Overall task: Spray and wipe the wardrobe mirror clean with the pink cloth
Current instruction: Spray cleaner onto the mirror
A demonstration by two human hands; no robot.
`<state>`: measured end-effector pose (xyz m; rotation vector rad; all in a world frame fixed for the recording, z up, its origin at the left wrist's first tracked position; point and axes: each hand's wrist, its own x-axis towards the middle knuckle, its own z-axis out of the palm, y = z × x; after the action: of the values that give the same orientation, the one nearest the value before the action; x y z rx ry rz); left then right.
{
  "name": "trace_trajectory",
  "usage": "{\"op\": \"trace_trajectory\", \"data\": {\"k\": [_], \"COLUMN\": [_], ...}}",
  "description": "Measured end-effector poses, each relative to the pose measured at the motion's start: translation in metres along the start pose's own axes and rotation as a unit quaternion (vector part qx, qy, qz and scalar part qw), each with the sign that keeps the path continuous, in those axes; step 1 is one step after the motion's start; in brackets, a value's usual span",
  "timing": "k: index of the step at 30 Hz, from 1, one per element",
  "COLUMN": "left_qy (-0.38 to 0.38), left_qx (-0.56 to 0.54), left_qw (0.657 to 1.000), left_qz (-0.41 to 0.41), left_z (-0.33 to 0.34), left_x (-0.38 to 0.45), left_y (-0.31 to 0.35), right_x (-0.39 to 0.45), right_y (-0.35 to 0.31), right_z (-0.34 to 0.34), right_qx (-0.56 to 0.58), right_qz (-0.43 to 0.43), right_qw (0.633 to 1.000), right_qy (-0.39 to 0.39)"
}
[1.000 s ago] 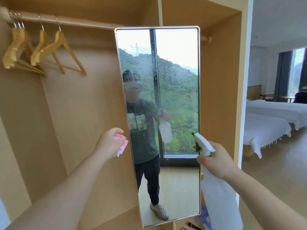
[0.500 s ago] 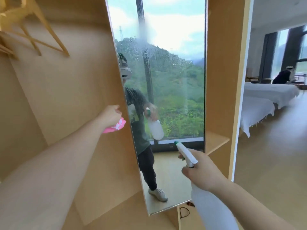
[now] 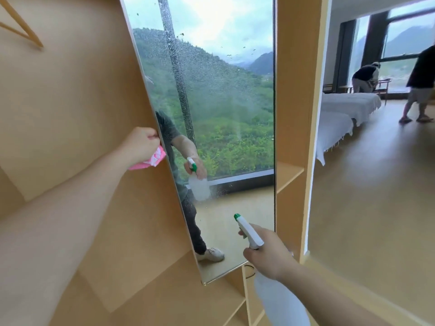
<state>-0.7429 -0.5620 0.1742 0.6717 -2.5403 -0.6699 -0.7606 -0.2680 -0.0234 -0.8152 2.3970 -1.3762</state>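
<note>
The tall wardrobe mirror stands angled out of the wooden wardrobe, speckled with spray droplets over its upper and middle glass. My left hand grips the mirror's left edge and also holds the bunched pink cloth under its fingers. My right hand holds a white spray bottle with a green-tipped nozzle aimed at the lower part of the mirror, a finger on the trigger.
Wooden wardrobe back panel and shelves surround the mirror; a wooden hanger hangs top left. To the right lie a bedroom floor, white beds and two people near the window.
The view has dropped and moved closer to the mirror. My right hand lowered the spray bottle toward the mirror's bottom. My left hand closed on the mirror's left edge.
</note>
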Motion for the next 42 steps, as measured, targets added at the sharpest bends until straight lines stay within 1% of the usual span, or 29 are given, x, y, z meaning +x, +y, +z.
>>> {"op": "trace_trajectory", "data": {"k": [3, 5, 7, 10, 13, 16, 19, 22, 25, 28, 33, 38, 40, 42], "left_qy": [-0.001, -0.001, 0.001, 0.014, 0.027, 0.041, 0.047, 0.055, 0.059, 0.054, 0.050, 0.042, 0.043, 0.045], "left_qx": [0.013, 0.015, 0.008, 0.019, 0.026, 0.030, 0.008, -0.004, -0.002, -0.007, -0.006, -0.020, -0.010, -0.010], "left_qw": [1.000, 1.000, 1.000, 1.000, 0.999, 0.999, 0.999, 0.998, 0.998, 0.998, 0.998, 0.998, 0.998, 0.998], "left_qz": [0.013, 0.012, 0.004, 0.005, 0.013, 0.016, 0.011, 0.008, 0.005, -0.009, -0.021, -0.037, -0.034, -0.035], "left_z": [0.001, 0.002, 0.004, 0.007, 0.009, 0.011, 0.015, 0.017, 0.016, 0.017, 0.017, 0.017, 0.017, 0.017], "left_x": [-0.001, 0.000, 0.001, 0.001, 0.001, 0.002, 0.003, 0.001, -0.002, -0.004, -0.006, -0.007, -0.006, -0.006], "left_y": [0.000, 0.000, 0.002, 0.003, 0.002, 0.000, -0.003, -0.004, -0.003, -0.001, 0.002, 0.002, 0.002, 0.003], "right_x": [0.009, 0.016, 0.020, 0.021, 0.020, 0.016, 0.011, 0.001, -0.014, -0.027, -0.040, -0.040, -0.036, -0.032], "right_y": [0.025, 0.037, 0.044, 0.048, 0.051, 0.054, 0.058, 0.060, 0.060, 0.071, 0.078, 0.092, 0.098, 0.109], "right_z": [-0.031, -0.054, -0.069, -0.077, -0.077, -0.074, -0.062, -0.035, 0.005, 0.041, 0.062, 0.058, 0.047, 0.032], "right_qx": [0.046, 0.061, 0.056, 0.026, 0.015, 0.002, -0.014, -0.042, -0.110, -0.126, -0.103, -0.103, -0.070, -0.031], "right_qz": [0.040, 0.071, 0.075, 0.065, 0.049, 0.030, 0.022, 0.008, -0.013, -0.004, 0.061, 0.103, 0.118, 0.138], "right_qw": [0.994, 0.987, 0.984, 0.985, 0.989, 0.994, 0.996, 0.999, 0.992, 0.987, 0.987, 0.985, 0.988, 0.990], "right_qy": [0.089, 0.130, 0.149, 0.157, 0.140, 0.104, 0.080, 0.016, -0.057, -0.105, -0.105, -0.093, -0.065, -0.010]}}
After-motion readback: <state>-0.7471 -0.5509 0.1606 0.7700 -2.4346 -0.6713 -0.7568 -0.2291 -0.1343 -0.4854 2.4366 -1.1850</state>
